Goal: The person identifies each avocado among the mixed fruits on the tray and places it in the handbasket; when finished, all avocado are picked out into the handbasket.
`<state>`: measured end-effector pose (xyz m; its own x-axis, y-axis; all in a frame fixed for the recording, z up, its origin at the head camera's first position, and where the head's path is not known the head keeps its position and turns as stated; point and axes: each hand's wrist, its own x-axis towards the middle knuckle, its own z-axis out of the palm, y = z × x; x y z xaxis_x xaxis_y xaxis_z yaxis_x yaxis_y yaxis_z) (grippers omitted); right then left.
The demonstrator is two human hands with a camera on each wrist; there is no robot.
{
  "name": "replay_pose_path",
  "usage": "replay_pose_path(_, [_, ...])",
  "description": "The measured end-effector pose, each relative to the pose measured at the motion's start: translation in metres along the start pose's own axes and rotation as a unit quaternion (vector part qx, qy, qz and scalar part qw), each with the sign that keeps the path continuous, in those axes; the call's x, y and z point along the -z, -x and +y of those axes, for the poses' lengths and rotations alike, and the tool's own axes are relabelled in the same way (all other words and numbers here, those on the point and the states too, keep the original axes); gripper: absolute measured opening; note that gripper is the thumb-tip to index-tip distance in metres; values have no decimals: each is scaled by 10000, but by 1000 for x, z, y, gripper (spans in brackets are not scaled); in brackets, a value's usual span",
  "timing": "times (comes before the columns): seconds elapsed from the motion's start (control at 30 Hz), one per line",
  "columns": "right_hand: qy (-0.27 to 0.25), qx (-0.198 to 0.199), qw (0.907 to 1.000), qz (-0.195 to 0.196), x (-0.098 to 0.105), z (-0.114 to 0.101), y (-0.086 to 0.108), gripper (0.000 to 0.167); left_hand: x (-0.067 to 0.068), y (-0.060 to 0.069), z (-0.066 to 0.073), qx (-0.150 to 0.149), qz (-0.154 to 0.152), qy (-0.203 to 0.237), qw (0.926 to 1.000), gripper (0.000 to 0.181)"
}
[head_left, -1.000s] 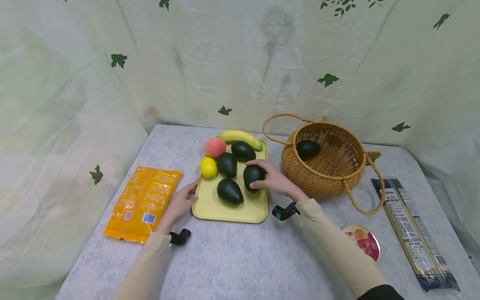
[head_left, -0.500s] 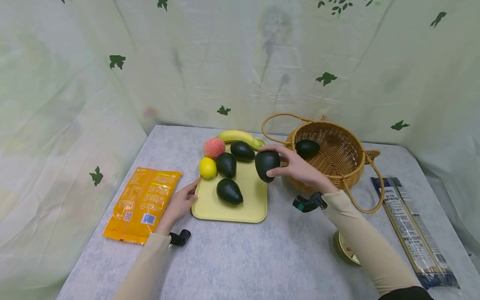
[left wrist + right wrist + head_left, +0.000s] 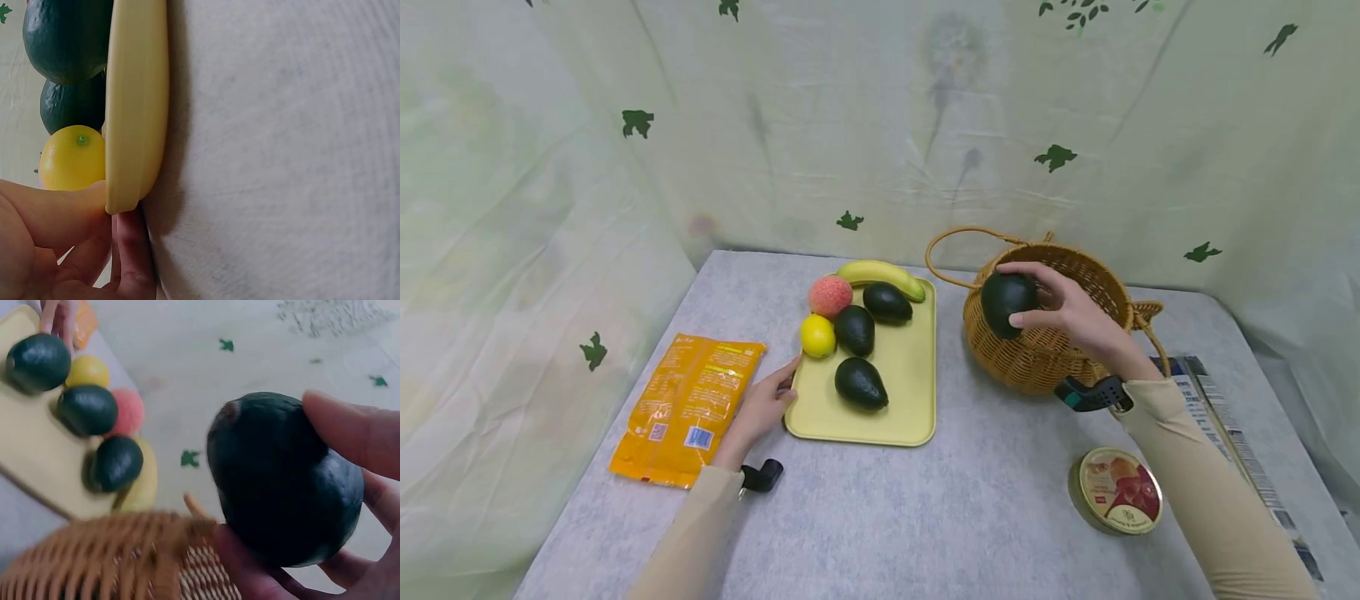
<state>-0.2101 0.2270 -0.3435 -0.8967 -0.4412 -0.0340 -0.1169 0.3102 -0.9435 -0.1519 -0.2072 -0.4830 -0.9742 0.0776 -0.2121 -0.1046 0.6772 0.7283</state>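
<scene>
My right hand (image 3: 1075,321) grips a dark avocado (image 3: 1006,304) between thumb and fingers, above the near left rim of the wicker basket (image 3: 1037,362). The right wrist view shows the held avocado (image 3: 284,481) close up. On the left, my left hand (image 3: 765,408) pinches the edge of a pale yellow tray (image 3: 895,417), thumb at the rim and fingers beneath it, as the left wrist view shows. Three avocados lie on the tray, the nearest avocado (image 3: 861,383) by itself. A yellow lemon (image 3: 817,336), a rough pink fruit (image 3: 831,296) and a banana (image 3: 876,271) line its far left side.
An orange packet (image 3: 688,408) lies left of the tray. At the front right stands a round tin (image 3: 1117,492), and a long printed packet (image 3: 1217,417) lies partly under my right forearm. The basket's handles (image 3: 958,232) stick out at its sides. A curtain hangs behind the table.
My right hand has lifted an avocado off the tray's right side and carried it right to the basket. It now hides the avocado seen inside the basket earlier. My left hand stays put.
</scene>
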Motion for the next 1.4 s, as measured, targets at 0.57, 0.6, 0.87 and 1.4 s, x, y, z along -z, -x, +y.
replay_pose_path(0.57, [235, -599, 9942, 861, 61, 24, 32, 58, 1, 2, 0, -49, 56, -4, 10000, 55])
replay_pose_path(0.6, [250, -643, 9938, 871, 64, 25, 33, 59, 1, 2, 0, -63, 62, 5, 10000, 55])
replay_pose_path(0.87, [596, -978, 9901, 810, 65, 26, 34, 65, 0, 1, -2, -134, 61, 36, 9999, 55])
replay_pose_path(1.4, [1899, -719, 9784, 377, 50, 36, 12, 61, 0, 2, -3, -180, 136, 32, 9997, 55])
